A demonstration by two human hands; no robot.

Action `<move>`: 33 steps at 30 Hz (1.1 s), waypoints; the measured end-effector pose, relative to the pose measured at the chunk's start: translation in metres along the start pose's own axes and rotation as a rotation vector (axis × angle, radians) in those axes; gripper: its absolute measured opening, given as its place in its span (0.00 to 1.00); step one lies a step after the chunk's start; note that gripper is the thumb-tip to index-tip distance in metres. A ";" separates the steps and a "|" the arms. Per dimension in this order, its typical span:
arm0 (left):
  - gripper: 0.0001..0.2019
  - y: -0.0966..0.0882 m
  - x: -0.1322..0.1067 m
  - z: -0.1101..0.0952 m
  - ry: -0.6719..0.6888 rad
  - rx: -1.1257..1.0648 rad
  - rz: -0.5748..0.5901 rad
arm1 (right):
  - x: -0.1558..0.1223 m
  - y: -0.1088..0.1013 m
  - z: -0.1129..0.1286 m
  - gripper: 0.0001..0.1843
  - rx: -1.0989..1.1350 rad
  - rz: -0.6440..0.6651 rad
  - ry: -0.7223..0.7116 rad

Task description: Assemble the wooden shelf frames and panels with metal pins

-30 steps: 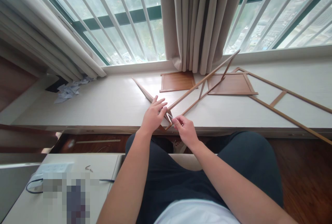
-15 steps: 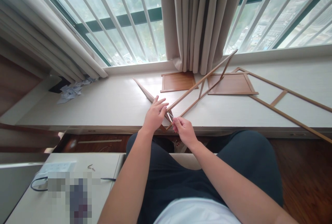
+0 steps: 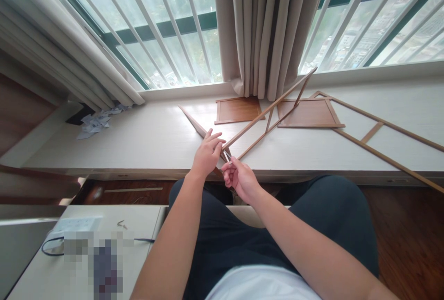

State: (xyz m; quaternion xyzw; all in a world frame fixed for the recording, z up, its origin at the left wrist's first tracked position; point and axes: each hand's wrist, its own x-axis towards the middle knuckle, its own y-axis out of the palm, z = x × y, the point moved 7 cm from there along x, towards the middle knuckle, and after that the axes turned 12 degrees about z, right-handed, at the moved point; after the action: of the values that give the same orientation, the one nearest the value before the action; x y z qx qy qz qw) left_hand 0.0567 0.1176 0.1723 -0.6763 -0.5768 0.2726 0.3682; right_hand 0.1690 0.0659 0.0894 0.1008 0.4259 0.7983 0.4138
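Your right hand (image 3: 239,177): fingers curled in, thumb and index pinched on a small metal piece (image 3: 226,155). Too thin to say if it's a screw or a key. Its tip sits in the gap between your two hands, right at the near corner of the wooden frame (image 3: 270,107).

Your left hand (image 3: 207,154): fingers stretched out and slightly spread, laid flat over that same corner. It's pressing, not wrapping; the thumb is hidden.

From your fingertips the wooden frame runs up and away to the right, far end lifted off the ledge (image 3: 138,138) and almost at the curtain (image 3: 267,27). Near end is at the ledge edge, under your left fingers.

A wooden strip (image 3: 192,121) runs out from under your left fingers, away to the left, flat on the ledge.

Beyond your fingers: small panel (image 3: 237,109), lying flat below the curtain. Right of it, partly behind the raised frame, large panel (image 3: 308,112).

Further right of your right hand: second frame (image 3: 373,132), flat on the ledge.

Far left: crumpled paper (image 3: 93,121) in the ledge corner.

Below your left forearm: side table (image 3: 145,226) with loose screws (image 3: 120,223).
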 end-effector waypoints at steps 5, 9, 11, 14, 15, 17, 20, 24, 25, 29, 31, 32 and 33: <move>0.16 0.000 0.000 -0.001 -0.005 -0.002 0.000 | 0.000 0.010 -0.001 0.20 0.264 0.050 0.084; 0.16 0.000 0.000 -0.001 -0.005 0.003 0.004 | -0.002 0.008 0.000 0.21 0.150 0.014 0.079; 0.16 0.000 0.000 -0.001 -0.010 0.001 0.005 | -0.003 0.003 0.002 0.22 0.022 -0.045 0.048; 0.16 0.000 0.000 0.000 -0.017 -0.006 -0.001 | -0.003 -0.008 0.009 0.23 -0.177 -0.145 -0.052; 0.16 0.000 0.000 0.000 -0.016 -0.008 -0.003 | -0.003 -0.011 0.012 0.23 -0.242 -0.168 -0.094; 0.16 0.000 0.000 0.001 -0.012 -0.009 -0.006 | -0.004 -0.016 0.020 0.23 -0.373 -0.195 -0.175; 0.16 0.001 0.000 0.002 -0.013 -0.006 -0.005 | -0.007 -0.019 0.031 0.21 -0.590 -0.194 -0.276; 0.16 0.000 0.000 0.001 -0.017 -0.006 -0.002 | -0.019 -0.013 0.043 0.17 -0.919 -0.165 -0.358; 0.16 0.000 0.000 0.000 -0.018 -0.007 0.000 | -0.021 -0.011 0.045 0.16 -0.988 -0.159 -0.365; 0.16 0.000 0.000 -0.001 -0.022 -0.007 0.003 | -0.026 -0.008 0.050 0.16 -1.167 -0.175 -0.375; 0.16 0.000 0.000 -0.001 -0.016 -0.005 0.000 | -0.026 -0.008 0.053 0.16 -1.222 -0.193 -0.381; 0.16 0.000 0.000 -0.001 -0.012 -0.004 -0.002 | -0.026 -0.008 0.054 0.17 -1.243 -0.201 -0.386; 0.16 0.000 0.000 -0.001 -0.010 -0.004 -0.003 | -0.026 -0.008 0.055 0.17 -1.260 -0.207 -0.393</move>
State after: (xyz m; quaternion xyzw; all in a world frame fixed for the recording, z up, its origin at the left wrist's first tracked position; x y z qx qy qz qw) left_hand 0.0574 0.1177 0.1729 -0.6748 -0.5802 0.2742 0.3645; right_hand 0.2184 0.0818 0.1227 -0.0577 -0.1976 0.8175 0.5379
